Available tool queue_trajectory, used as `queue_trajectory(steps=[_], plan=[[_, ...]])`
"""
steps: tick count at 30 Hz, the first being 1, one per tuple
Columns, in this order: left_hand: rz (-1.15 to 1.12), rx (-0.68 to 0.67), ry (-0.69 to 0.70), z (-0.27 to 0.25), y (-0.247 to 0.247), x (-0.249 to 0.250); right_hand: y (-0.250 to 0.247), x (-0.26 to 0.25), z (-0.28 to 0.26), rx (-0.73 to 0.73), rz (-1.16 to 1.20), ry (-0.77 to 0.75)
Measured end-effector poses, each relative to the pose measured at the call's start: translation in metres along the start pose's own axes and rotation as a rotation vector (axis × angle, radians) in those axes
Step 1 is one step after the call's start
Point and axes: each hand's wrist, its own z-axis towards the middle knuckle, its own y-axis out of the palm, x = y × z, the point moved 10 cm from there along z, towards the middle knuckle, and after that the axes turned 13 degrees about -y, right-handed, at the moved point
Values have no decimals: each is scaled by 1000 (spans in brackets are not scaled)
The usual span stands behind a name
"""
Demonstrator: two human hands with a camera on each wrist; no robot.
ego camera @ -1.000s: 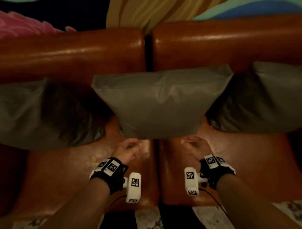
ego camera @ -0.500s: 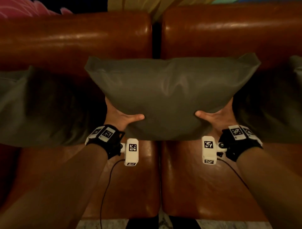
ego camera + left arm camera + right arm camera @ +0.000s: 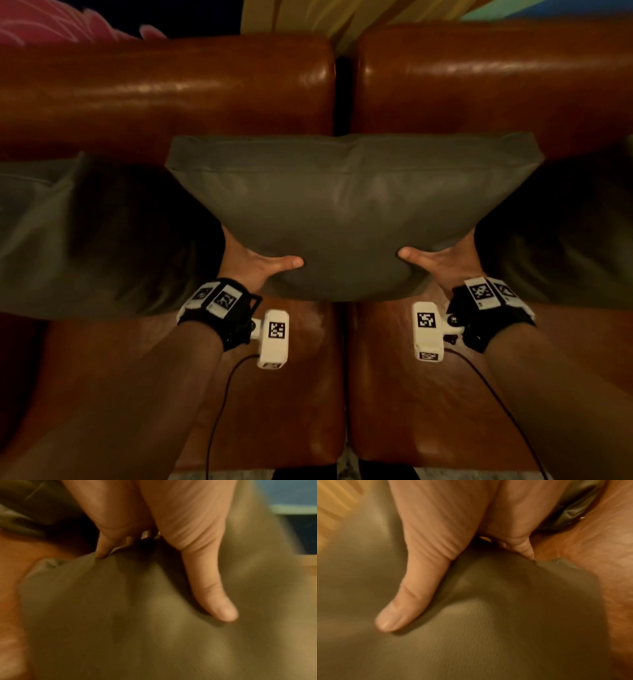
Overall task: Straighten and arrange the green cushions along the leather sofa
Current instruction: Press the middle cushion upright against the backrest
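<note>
Since half second ago, both hands keeping grip, middle green cushion sitting lower against leather sofa backrest.

Head: left hand at 7, right hand at 5 of cushion; long axis running 9-to-3, hands equally near; neighbouring green cushions at 9 and 3.

Left wrist: thumb pressing front, fingers clamping behind corner.

Right wrist: thumb pressing front, fingers wrapping behind.

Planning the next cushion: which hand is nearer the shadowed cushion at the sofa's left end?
Left. The left hand grips the middle cushion beside the left cushion; the right hand grips its far side.
</note>
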Motion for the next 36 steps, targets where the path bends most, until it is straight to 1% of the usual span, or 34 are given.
queue_trajectory(steps=[2, 5, 9, 12, 14, 17, 20, 22, 24, 26, 28, 29, 31, 33, 35, 36], plan=[[-5, 0, -17, 10, 1, -3, -2, 2, 4, 16, -22, 9], [-11, 41, -12, 5, -2, -8, -3, 3, 2, 12, -45, -1], [-11, 31, -24, 0, 1, -16, 1, 8, 2, -19, -64, 16], [-9, 25, 17, 13, 4, 1, 0, 5, 15, 19, -29, 1], [18, 16, 29, 15, 5, 10, -2, 5, 14, 35, 5, 15], [36, 43, 29, 1, -1, -1, -8, 8, 1, 85, -41, 0], [40, 36, 35, -8, -5, -28, -4, 22, -22, 32, -70, 39], [91, -26, -3, -8, 3, -44, 2, 39, -34, -14, -64, 57], [149, -65, -35, 0, 14, -55, 9, 47, -42, -56, -100, 24], [139, -76, -58, 11, 19, -59, 20, 48, -43, -120, -122, -4], [125, -91, -58, 20, 21, -62, 29, 51, -39, -165, -77, 26], [130, -89, -56, 20, 21, -61, 31, 51, -39, -173, -75, 49], [128, -72, -45, 11, 20, -61, 29, 48, -37, -139, -93, 33], [133, -97, -73, 2, 22, -67, 27, 42, -40, -120, -83, 35], [123, -109, -79, 8, 26, -65, 26, 41, -38, -102, -68, 45], [116, -101, -70, 16, 26, -61, 26, 36, -33, -96, -68, 27]])
